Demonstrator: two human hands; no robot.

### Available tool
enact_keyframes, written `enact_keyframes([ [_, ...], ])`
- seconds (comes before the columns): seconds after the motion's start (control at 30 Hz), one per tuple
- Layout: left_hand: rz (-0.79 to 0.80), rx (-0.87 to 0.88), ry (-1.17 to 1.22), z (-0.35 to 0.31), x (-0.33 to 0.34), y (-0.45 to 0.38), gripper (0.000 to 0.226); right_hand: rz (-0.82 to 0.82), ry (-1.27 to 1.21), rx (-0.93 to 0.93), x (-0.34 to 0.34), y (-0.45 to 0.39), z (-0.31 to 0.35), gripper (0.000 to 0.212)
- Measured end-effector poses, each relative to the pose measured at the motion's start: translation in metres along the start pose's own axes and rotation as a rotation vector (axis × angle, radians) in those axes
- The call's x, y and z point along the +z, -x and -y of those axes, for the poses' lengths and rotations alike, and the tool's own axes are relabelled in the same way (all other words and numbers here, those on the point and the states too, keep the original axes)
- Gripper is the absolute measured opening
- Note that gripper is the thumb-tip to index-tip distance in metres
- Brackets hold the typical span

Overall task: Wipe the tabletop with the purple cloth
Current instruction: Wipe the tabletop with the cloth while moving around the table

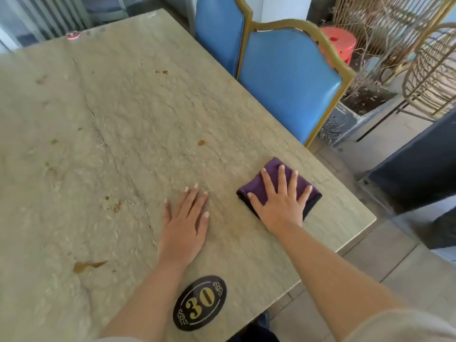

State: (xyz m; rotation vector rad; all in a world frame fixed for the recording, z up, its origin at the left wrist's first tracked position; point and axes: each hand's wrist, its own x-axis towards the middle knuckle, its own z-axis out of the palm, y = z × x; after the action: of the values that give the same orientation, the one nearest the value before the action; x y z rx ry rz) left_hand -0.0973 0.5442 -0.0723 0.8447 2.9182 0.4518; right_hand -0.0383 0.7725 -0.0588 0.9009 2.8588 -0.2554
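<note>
1. A person looks down at a pale stone-patterned bench (138, 124). Both bare forearms reach forward over its near edge.
2. The right hand (281, 203) lies flat on a folded purple cloth (271, 178), fingers spread wide, palm pressing down. Its grip pinches nothing; the cloth is held only by downward pressure.
3. The purple cloth sits on the bench near its right-hand edge, close to the near right corner, just in front of a blue chair (291, 80).
4. The left hand (185, 223) rests flat on the bare surface just beside the cloth, fingers loosely spread, holding nothing. It appears to steady the body.
5. Brown stains are visible: one small spot (201, 142) beyond the hands, a larger smear (86, 265) near the left, and crumbs (114, 204) between them.
6. An oval plaque reading "30" (199, 303) sits near the front edge.
7. Wiping seems barely begun. To do it well, keep the palm flat and pressure even, sweep leftward in overlapping strokes toward the stains, and lift the bracing hand out of the way.
8. Gathering crumbs toward one edge would likely avoid scattering them.
</note>
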Motion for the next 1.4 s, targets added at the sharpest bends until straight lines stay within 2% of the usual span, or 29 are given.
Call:
enact_keyframes([
  [0.07, -0.018, 0.01, 0.045, 0.0, -0.001, 0.0, 0.058, 0.013, -0.022, 0.011, -0.001, -0.02, 0.024, 0.075],
  [0.1, -0.028, 0.01, 0.099, 0.0, -0.001, 0.0, 0.059, 0.021, -0.015, -0.058, 0.001, -0.018, 0.042, 0.073],
  [0.2, -0.11, -0.026, 0.325, 0.004, -0.005, 0.002, 0.059, 0.0, -0.036, -0.489, 0.015, 0.028, 0.081, 0.061],
  [0.27, -0.153, -0.077, 0.474, 0.007, -0.008, 0.003, 0.06, 0.062, -0.096, -0.792, 0.018, 0.063, 0.073, 0.056],
  [0.33, -0.161, -0.101, 0.535, 0.007, -0.011, 0.003, 0.061, 0.133, -0.12, -0.921, 0.013, 0.061, 0.044, 0.056],
  [0.37, -0.161, -0.095, 0.531, 0.007, -0.011, 0.003, 0.06, 0.124, -0.097, -0.879, 0.01, 0.05, 0.032, 0.058],
  [0.43, -0.165, -0.065, 0.498, 0.006, -0.01, 0.003, 0.059, 0.011, -0.088, -0.612, 0.006, 0.015, 0.026, 0.061],
  [0.5, -0.172, -0.036, 0.499, 0.006, -0.008, 0.002, 0.059, -0.049, -0.072, -0.295, 0.003, -0.023, 0.053, 0.06],
  [0.57, -0.199, -0.046, 0.577, 0.008, -0.007, 0.001, 0.06, -0.023, -0.07, -0.177, 0.007, -0.041, 0.099, 0.06],
  [0.6, -0.226, -0.066, 0.62, 0.009, -0.007, 0.0, 0.062, -0.007, -0.059, -0.229, 0.011, -0.038, 0.119, 0.061],
  [0.7, -0.339, -0.212, 0.794, 0.017, -0.007, 0.002, 0.065, 0.026, 0.029, -0.625, 0.025, 0.013, 0.139, 0.06],
  [0.77, -0.344, -0.313, 0.991, 0.02, -0.009, 0.004, 0.065, 0.059, 0.052, -0.897, 0.028, 0.043, 0.109, 0.059],
  [0.83, -0.291, -0.32, 0.998, 0.021, -0.011, 0.002, 0.064, 0.095, 0.07, -1.07, 0.019, 0.036, 0.07, 0.057],
  [0.87, -0.28, -0.291, 0.955, 0.022, -0.01, 0.002, 0.063, 0.09, 0.097, -1.054, 0.016, 0.024, 0.055, 0.057],
  [0.9, -0.281, -0.259, 0.909, 0.021, -0.009, 0.001, 0.062, 0.072, 0.1, -0.945, 0.014, 0.009, 0.048, 0.056],
  [1.0, -0.29, -0.2, 0.824, 0.021, -0.007, 0.0, 0.062, -0.031, -0.015, -0.37, 0.012, -0.024, 0.072, 0.056],
  [1.03, -0.295, -0.186, 0.809, 0.023, -0.006, -0.001, 0.062, -0.036, -0.033, -0.269, 0.015, -0.021, 0.089, 0.058],
  [1.07, -0.299, -0.176, 0.802, 0.024, -0.006, 0.0, 0.062, -0.035, -0.026, -0.255, 0.02, -0.01, 0.104, 0.06],
  [1.13, -0.295, -0.171, 0.795, 0.026, -0.007, 0.0, 0.061, -0.028, 0.007, -0.44, 0.029, 0.031, 0.12, 0.06],
  [1.2, -0.266, -0.171, 0.749, 0.026, -0.009, 0.001, 0.062, -0.002, 0.032, -0.701, 0.035, 0.077, 0.102, 0.058],
  [1.27, -0.21, -0.115, 0.607, 0.017, -0.01, 0.003, 0.062, 0.044, 0.039, -0.866, 0.034, 0.101, 0.061, 0.054],
  [1.33, -0.106, -0.051, 0.46, 0.0, -0.008, 0.004, 0.063, 0.042, 0.061, -0.861, 0.028, 0.094, 0.013, 0.052],
  [1.4, -0.023, -0.006, 0.321, -0.019, 0.0, 0.004, 0.063, -0.001, 0.059, -0.618, 0.019, 0.07, -0.023, 0.053],
])
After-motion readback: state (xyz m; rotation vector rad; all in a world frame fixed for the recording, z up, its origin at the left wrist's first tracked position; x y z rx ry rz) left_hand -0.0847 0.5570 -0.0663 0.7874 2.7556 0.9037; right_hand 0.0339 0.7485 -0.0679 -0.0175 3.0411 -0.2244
